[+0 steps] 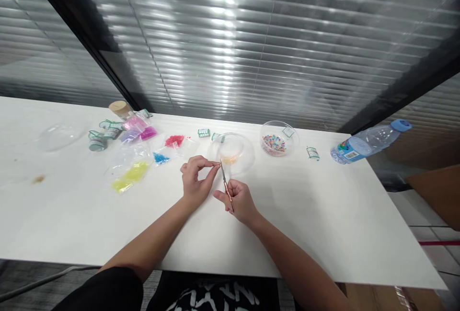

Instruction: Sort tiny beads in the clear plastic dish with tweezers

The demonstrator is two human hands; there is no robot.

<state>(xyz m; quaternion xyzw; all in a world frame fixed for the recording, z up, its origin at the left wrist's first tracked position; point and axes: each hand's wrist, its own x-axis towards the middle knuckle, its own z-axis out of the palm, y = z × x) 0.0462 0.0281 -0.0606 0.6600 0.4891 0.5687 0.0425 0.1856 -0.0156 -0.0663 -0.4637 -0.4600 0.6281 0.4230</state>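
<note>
White desk point(323, 215) is set before shiny window blinds. Thin tweezers point(226, 187) are pinched in the right hand point(240, 201), just in front of a clear bowl point(233, 152). The left hand point(196, 179) is closed on something too small to be seen at the tips. Tweezers are judged light, stiff and slippery, best held mid-way. Colored bead bags point(131, 177) are seen left of the bowl.

Both forearms bare to above the elbow. Left hand point(194, 179) and right hand point(239, 200) ungloved; no rings, watch or bracelet visible. Black sleeve point(108, 292) near left. Black garment with white lettering point(212, 297) near centre.
</note>
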